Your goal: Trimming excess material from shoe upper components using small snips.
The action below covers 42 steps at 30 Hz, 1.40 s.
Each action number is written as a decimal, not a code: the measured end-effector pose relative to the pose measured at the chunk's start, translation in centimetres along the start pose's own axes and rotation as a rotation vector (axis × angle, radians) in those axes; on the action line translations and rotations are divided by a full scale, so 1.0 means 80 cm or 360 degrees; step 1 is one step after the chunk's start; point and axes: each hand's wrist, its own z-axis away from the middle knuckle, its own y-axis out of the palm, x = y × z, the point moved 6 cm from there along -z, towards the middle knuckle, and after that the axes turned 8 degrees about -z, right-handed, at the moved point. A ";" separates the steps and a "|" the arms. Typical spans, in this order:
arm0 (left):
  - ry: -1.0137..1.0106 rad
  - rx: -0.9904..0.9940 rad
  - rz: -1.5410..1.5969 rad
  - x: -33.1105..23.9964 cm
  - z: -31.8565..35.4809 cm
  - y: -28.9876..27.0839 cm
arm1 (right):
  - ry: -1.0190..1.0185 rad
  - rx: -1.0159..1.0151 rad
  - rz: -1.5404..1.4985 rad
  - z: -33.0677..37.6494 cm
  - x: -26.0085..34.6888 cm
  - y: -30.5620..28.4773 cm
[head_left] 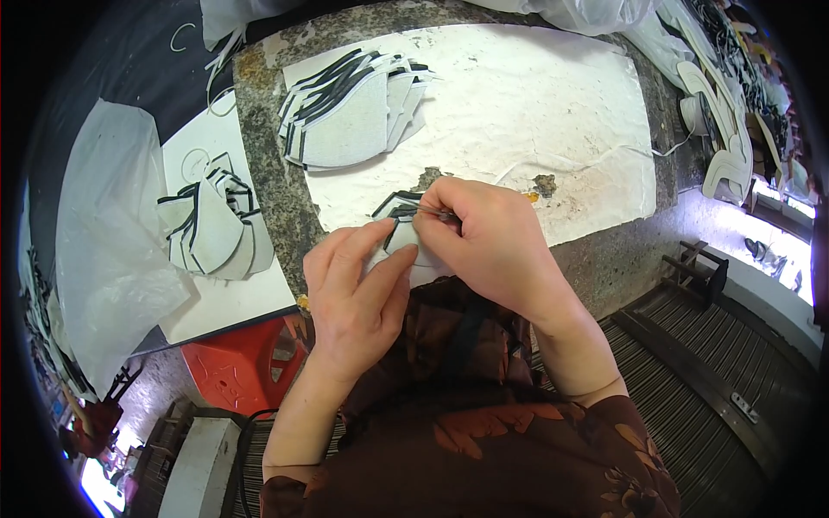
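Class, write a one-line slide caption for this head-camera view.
Left hand steadies a white, black-edged cut piece on a paper-covered stone bench while the right hand works it with a thin tool.

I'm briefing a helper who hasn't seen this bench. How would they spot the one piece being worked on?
Start at the stone-topped table and its big white sheet. At the sheet's near edge, both hands meet over one grey, black-edged cut piece: the left hand presses it down, the right hand holds a thin tool to it. Unlike the fanned stacks farther back, it lies alone.
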 end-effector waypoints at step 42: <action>0.0051 -0.0090 -0.0048 0.001 0.004 0.009 | 0.0082 0.0054 -0.0155 0.000 -0.002 -0.002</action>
